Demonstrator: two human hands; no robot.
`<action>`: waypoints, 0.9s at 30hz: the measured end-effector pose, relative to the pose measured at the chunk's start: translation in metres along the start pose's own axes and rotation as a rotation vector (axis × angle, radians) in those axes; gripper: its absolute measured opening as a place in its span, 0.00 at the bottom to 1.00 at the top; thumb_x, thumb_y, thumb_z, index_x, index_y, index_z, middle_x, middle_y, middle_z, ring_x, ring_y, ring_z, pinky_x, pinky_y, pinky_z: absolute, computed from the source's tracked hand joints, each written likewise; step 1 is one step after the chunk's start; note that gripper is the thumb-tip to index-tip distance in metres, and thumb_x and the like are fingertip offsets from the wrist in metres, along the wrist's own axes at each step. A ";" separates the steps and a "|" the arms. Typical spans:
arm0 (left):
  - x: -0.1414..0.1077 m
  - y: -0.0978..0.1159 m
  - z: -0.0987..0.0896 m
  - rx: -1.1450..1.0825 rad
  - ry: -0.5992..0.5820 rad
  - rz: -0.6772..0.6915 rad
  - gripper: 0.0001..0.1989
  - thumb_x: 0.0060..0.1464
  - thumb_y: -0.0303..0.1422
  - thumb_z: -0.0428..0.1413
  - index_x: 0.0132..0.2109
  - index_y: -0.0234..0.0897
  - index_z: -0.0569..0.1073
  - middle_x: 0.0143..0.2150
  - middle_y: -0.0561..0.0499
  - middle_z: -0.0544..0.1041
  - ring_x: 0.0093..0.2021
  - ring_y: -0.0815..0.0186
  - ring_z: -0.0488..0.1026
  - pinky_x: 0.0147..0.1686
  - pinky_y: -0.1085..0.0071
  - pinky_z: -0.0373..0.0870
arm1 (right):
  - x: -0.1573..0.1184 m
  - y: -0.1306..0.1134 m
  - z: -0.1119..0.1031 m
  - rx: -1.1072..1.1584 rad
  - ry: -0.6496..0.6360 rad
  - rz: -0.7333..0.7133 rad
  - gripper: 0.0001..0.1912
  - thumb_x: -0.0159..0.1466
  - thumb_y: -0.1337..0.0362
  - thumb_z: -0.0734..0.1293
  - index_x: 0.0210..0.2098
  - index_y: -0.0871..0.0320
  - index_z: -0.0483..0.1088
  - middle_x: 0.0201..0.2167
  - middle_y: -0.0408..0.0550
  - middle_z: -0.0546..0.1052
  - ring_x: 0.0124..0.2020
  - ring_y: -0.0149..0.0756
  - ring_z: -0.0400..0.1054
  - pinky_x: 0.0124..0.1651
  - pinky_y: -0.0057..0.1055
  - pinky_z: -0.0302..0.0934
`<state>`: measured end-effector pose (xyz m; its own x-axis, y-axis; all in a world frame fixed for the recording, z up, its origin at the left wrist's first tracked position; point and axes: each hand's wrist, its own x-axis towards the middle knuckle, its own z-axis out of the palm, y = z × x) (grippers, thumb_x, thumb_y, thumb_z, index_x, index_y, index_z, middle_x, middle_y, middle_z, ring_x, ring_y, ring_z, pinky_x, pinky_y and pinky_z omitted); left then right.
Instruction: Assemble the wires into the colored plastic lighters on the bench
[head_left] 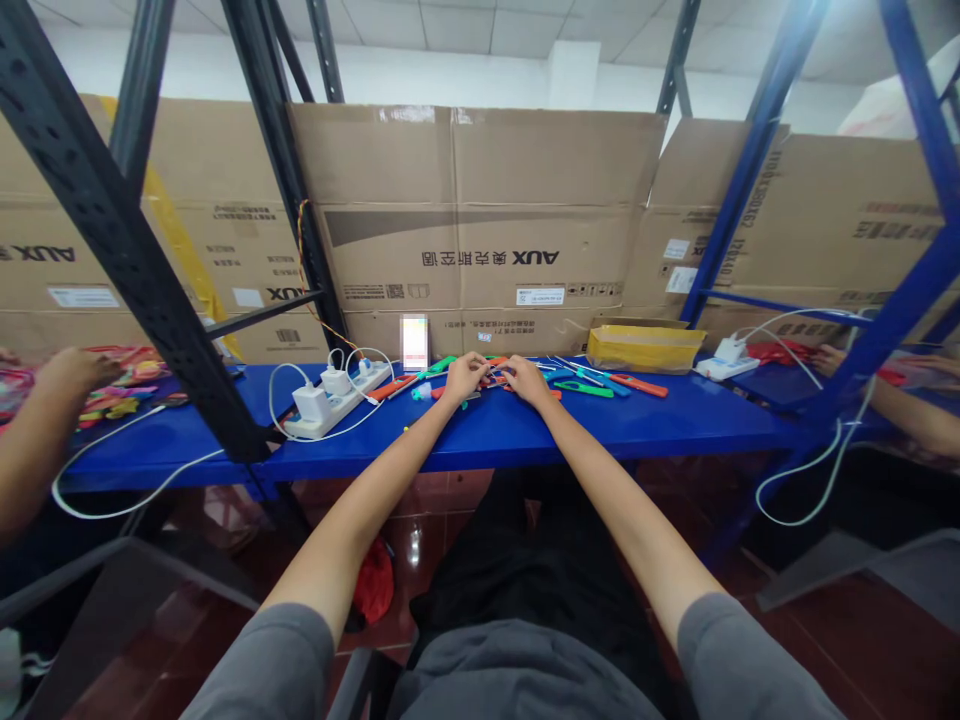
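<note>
The left hand (466,376) and right hand (526,381) curl narrowly, fingertips close together over a small orange plastic piece (491,380) on the blue steel tabletop (600,432); whether either grips it is too small to tell. A flat green plastic strip (583,389) lies just to the right.

Big cardboard boxes (480,230) stand behind the blue shelf (525,435), between black racks (112,200) and blue racks (757,170). The floor (862,650) is dark red tile, and the ceiling (487,25) has white panels.
</note>
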<state>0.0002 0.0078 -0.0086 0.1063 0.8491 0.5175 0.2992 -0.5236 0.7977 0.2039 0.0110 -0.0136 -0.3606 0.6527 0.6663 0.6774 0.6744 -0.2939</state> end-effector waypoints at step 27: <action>0.005 -0.008 -0.005 0.128 -0.048 0.136 0.10 0.56 0.39 0.67 0.38 0.36 0.83 0.33 0.49 0.84 0.35 0.62 0.79 0.37 0.70 0.73 | -0.001 -0.012 -0.006 0.100 0.065 0.012 0.07 0.71 0.64 0.71 0.38 0.55 0.83 0.36 0.49 0.85 0.34 0.38 0.76 0.42 0.30 0.64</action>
<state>-0.0067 0.0156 -0.0107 0.1981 0.7753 0.5998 0.3972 -0.6229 0.6740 0.2001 0.0000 -0.0070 -0.3083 0.6397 0.7041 0.6130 0.6995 -0.3672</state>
